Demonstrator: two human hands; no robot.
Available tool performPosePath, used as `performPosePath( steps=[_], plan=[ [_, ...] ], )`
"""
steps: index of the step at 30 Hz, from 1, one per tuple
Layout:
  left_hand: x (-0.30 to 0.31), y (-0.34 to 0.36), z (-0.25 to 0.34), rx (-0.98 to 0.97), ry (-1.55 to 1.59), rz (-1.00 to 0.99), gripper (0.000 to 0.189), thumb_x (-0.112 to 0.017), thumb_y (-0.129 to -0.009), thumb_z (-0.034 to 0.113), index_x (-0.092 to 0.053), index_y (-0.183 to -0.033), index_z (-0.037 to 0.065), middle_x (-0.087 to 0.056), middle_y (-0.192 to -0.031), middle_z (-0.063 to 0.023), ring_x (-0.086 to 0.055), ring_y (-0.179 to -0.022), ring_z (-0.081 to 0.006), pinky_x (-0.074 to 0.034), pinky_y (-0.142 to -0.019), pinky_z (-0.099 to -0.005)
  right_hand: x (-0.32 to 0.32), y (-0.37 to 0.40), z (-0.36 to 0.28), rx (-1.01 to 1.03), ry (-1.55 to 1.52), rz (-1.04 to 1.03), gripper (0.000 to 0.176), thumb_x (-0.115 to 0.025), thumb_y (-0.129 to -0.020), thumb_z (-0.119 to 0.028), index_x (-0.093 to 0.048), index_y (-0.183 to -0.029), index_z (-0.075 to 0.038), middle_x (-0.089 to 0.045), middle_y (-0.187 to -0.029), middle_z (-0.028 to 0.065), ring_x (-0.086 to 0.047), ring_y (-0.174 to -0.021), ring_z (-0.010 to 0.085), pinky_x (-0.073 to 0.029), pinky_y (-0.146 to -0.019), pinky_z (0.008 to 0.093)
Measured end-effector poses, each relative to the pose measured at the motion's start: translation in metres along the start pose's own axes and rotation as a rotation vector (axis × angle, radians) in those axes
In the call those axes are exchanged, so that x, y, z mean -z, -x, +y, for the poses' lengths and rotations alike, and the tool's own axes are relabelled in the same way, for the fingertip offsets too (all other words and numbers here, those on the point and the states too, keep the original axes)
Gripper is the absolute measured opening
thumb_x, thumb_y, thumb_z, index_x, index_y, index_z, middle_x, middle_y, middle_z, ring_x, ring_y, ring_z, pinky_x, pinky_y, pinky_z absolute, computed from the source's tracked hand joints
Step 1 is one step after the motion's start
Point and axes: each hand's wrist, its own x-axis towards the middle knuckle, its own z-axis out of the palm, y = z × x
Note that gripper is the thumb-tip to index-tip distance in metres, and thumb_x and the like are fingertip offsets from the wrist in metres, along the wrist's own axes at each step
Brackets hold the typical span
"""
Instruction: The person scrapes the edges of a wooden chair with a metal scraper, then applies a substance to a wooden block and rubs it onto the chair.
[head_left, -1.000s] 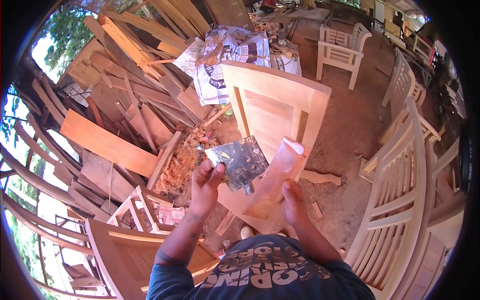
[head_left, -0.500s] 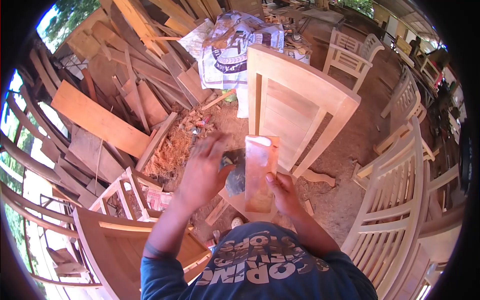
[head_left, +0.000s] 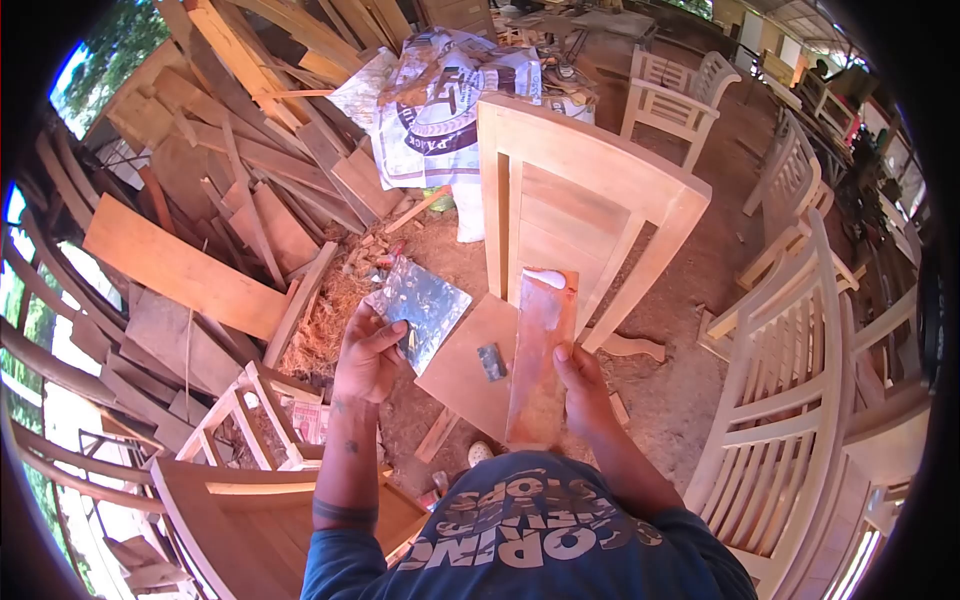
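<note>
My left hand [head_left: 368,355] grips a thin, square, dark blue-grey sheet [head_left: 434,308] with pale specks, thumb on its face. The sheet is held tilted over the left edge of a flat wooden seat [head_left: 465,360]. In my right hand [head_left: 586,388] is a narrow reddish-brown wooden board [head_left: 540,370], held by its right edge with the thumb on top. A white paste-like smear [head_left: 546,279] sits at the board's far end. Between the two hands, a small dark rectangular piece [head_left: 492,363] lies on the seat. The pale wooden chair back [head_left: 600,165] rises just beyond.
Stacked planks [head_left: 185,265] and wood shavings [head_left: 315,325] fill the left side. A printed white sack [head_left: 430,120] lies at the back. Slatted benches [head_left: 775,430] line the right. A wooden panel frame [head_left: 260,520] and a small wooden frame [head_left: 250,420] stand near my left side.
My left hand, raised and blurred before, has moved down and left and now holds the dark sheet, lifted off the seat. The small dark piece has come into view. The board has shifted slightly right.
</note>
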Motion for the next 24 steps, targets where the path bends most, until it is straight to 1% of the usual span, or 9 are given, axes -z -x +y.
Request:
performPosePath(
  steps=[3, 5, 8, 10, 11, 17, 20, 22, 24],
  plan=[
    [0.014, -0.003, -0.012, 0.012, 0.026, -0.088, 0.046, -0.060, -0.078, -0.012, -0.049, -0.120, 0.004, -0.063, -0.105, -0.0080, -0.064, -0.087, -0.0162, -0.051, -0.072, -0.0242, 0.025, -0.004, 0.027, 0.017, 0.113, 0.003, 0.037, -0.044, -0.101, -0.034, -0.058, -0.110, 0.000, -0.062, -0.093, 0.0023, -0.057, -0.090, 0.0104, -0.046, -0.083, 0.0276],
    [0.004, 0.004, -0.020, 0.000, 0.029, -0.012, 0.048, -0.058, -0.076, -0.012, -0.051, -0.121, 0.003, -0.063, -0.106, -0.0077, -0.062, -0.097, -0.0210, -0.051, -0.085, -0.0324, 0.000, 0.004, 0.012, 0.141, 0.130, 0.123, 0.038, -0.045, -0.100, -0.037, -0.058, -0.108, -0.002, -0.059, -0.090, 0.0007, -0.054, -0.084, 0.0100, -0.045, -0.077, 0.0267],
    [0.008, 0.012, -0.032, 0.141, 0.135, 0.073, 0.032, -0.053, -0.085, -0.001, -0.056, -0.117, 0.002, -0.062, -0.115, -0.0120, -0.060, -0.106, -0.0264, -0.048, -0.095, -0.0413, 0.012, 0.005, 0.025, 0.096, 0.249, 0.106, 0.044, -0.044, -0.100, -0.042, -0.057, -0.110, -0.002, -0.056, -0.091, -0.0014, -0.049, -0.082, 0.0082, -0.043, -0.074, 0.0255],
    [0.021, 0.017, -0.044, 0.145, 0.097, 0.041, 0.033, -0.056, -0.087, 0.008, -0.055, -0.119, 0.003, -0.062, -0.114, -0.0103, -0.061, -0.105, -0.0246, -0.050, -0.092, -0.0410, 0.022, 0.007, 0.036, 0.072, 0.231, 0.089, 0.048, -0.043, -0.100, -0.045, -0.056, -0.113, -0.001, -0.055, -0.092, -0.0022, -0.048, -0.083, 0.0076, -0.042, -0.075, 0.0249],
    [0.035, 0.017, -0.053, 0.103, 0.027, 0.057, 0.037, -0.059, -0.086, 0.013, -0.054, -0.121, 0.003, -0.064, -0.112, -0.0081, -0.062, -0.103, -0.0204, -0.051, -0.090, -0.0353, 0.025, 0.008, 0.040, 0.102, 0.238, 0.082, 0.050, -0.043, -0.099, -0.045, -0.056, -0.116, 0.000, -0.055, -0.093, -0.0024, -0.048, -0.084, 0.0076, -0.042, -0.075, 0.0248],
    [0.050, 0.042, -0.049, 0.120, 0.102, -0.095, 0.051, -0.066, -0.080, 0.003, -0.049, -0.127, 0.004, -0.062, -0.115, -0.0077, -0.061, -0.103, -0.0199, -0.051, -0.089, -0.0361, 0.029, 0.014, 0.044, 0.113, 0.175, 0.081, 0.049, -0.042, -0.101, -0.042, -0.053, -0.123, 0.000, -0.053, -0.095, -0.0024, -0.045, -0.088, 0.0054, -0.039, -0.077, 0.0228],
    [0.057, 0.044, -0.053, 0.131, 0.119, -0.095, 0.055, -0.067, -0.079, 0.002, -0.048, -0.130, 0.005, -0.063, -0.115, -0.0073, -0.062, -0.102, -0.0200, -0.052, -0.087, -0.0362, 0.032, 0.017, 0.037, 0.171, 0.220, 0.042, 0.051, -0.042, -0.100, -0.044, -0.055, -0.121, 0.002, -0.054, -0.089, -0.0023, -0.045, -0.079, 0.0071, -0.040, -0.069, 0.0228],
    [0.069, 0.045, -0.054, 0.144, 0.171, -0.073, 0.056, -0.069, -0.079, 0.004, -0.047, -0.131, 0.006, -0.063, -0.117, -0.0078, -0.063, -0.101, -0.0209, -0.054, -0.086, -0.0362, 0.041, 0.019, 0.029, 0.119, 0.315, -0.009, 0.050, -0.043, -0.100, -0.044, -0.056, -0.118, 0.001, -0.053, -0.086, -0.0035, -0.045, -0.077, 0.0066, -0.040, -0.067, 0.0225],
    [0.027, 0.061, -0.042, 0.147, 0.240, -0.033, 0.049, -0.068, -0.080, 0.004, -0.050, -0.126, 0.005, -0.064, -0.105, -0.0056, -0.063, -0.089, -0.0187, -0.054, -0.081, -0.0338, 0.049, 0.021, 0.024, 0.127, 0.345, -0.016, 0.048, -0.045, -0.099, -0.043, -0.057, -0.115, 0.001, -0.052, -0.084, -0.0046, -0.044, -0.075, 0.0060, -0.039, -0.065, 0.0222]
  ],
)
